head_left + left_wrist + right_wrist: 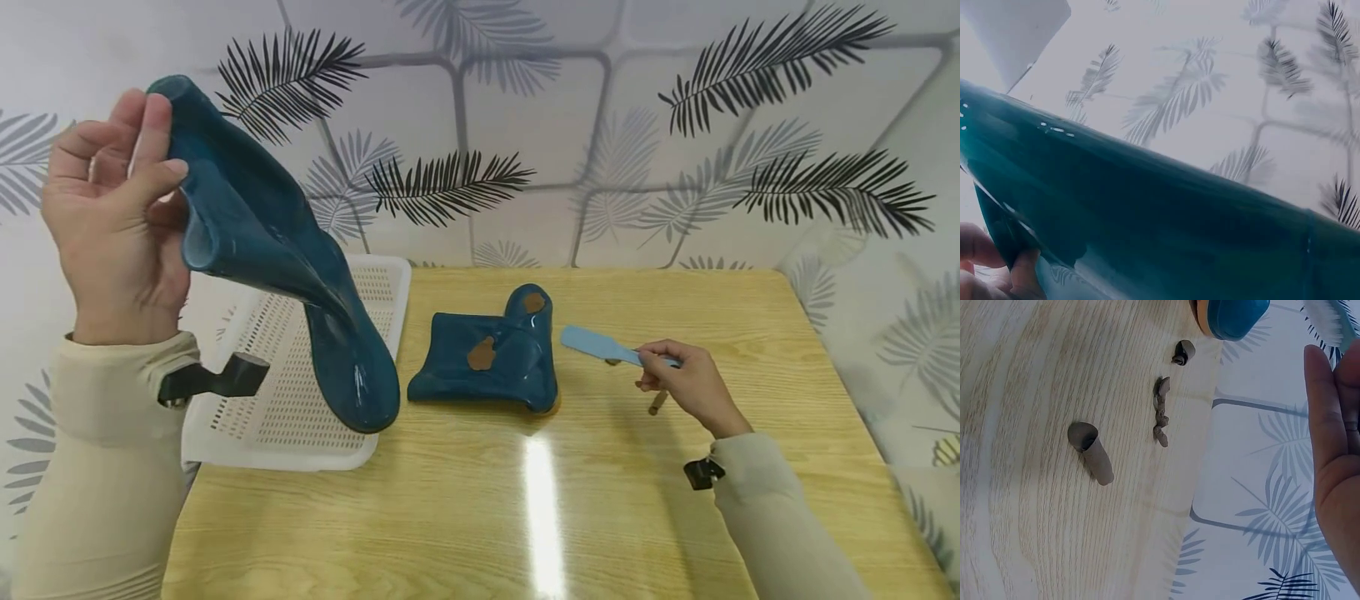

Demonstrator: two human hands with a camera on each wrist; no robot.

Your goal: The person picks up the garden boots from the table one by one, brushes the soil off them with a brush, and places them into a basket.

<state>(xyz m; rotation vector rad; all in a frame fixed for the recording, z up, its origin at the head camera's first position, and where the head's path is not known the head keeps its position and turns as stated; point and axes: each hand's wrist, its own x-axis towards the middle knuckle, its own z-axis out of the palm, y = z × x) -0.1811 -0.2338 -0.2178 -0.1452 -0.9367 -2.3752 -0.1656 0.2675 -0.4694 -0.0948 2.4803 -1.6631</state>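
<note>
Wall [540, 108]: patterned in black and grey fronds [450, 187] over a pale ground, crossed by grey lines [460, 108].
Table [360, 533]: finished in yellowish wood grain, backed by the wall.
Light streak [546, 517]: mirrored in white on the table.

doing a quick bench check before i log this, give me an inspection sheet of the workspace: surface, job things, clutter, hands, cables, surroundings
Surface: wood-grain table, bright glare streak near the middle
Job things: raised blue boot; second blue boot lying on the table, brown patches on it; light-blue spatula
Clutter: brown curled scraps on the table
Hands: left hand grips the raised boot's top; right hand holds the spatula
Cables: nothing seen
Surroundings: leaf-patterned wall; white basket at left
</note>
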